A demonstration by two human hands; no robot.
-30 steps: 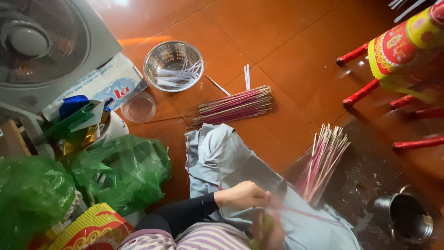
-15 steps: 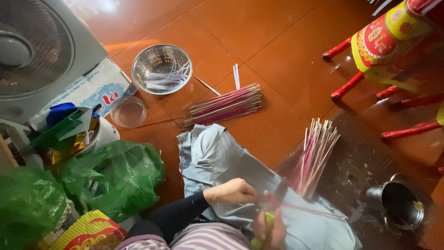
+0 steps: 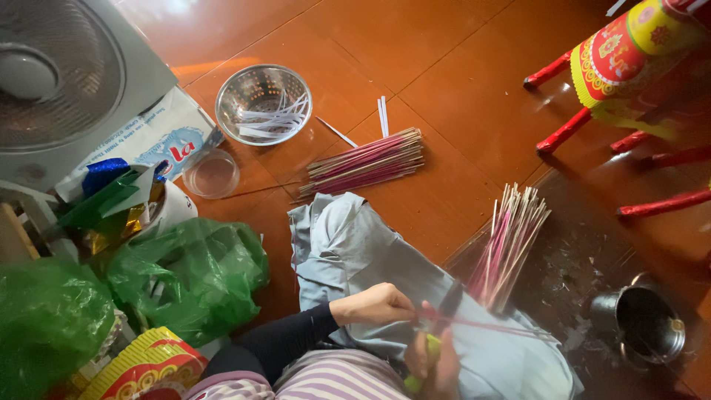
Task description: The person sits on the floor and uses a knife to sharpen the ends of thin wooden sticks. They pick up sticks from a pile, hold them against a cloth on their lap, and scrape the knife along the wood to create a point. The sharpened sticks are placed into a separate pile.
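My left hand point(image 3: 374, 304) is closed on one end of a thin pink stick point(image 3: 485, 324) that lies across my grey trouser leg point(image 3: 348, 248). My right hand point(image 3: 438, 364) grips a green-handled knife point(image 3: 444, 311), its dark blade against the stick just right of my left hand. A fanned bundle of pink and pale sticks point(image 3: 509, 243) lies on a clear plastic sheet to the right of my knee. A second, tidier bundle point(image 3: 368, 161) rests on the brown tiled floor beyond my knee.
A metal colander point(image 3: 263, 104) holding white strips and a small clear dish point(image 3: 211, 174) sit on the floor at upper left, near a fan point(image 3: 55, 78). Green plastic bags point(image 3: 185, 274) lie to my left. A small metal pot point(image 3: 650, 326) and red stool legs point(image 3: 566, 130) are on the right.
The view has drifted a little. Both hands stay over my lap, working the knife along the stick with small movements; the bundles have not moved.
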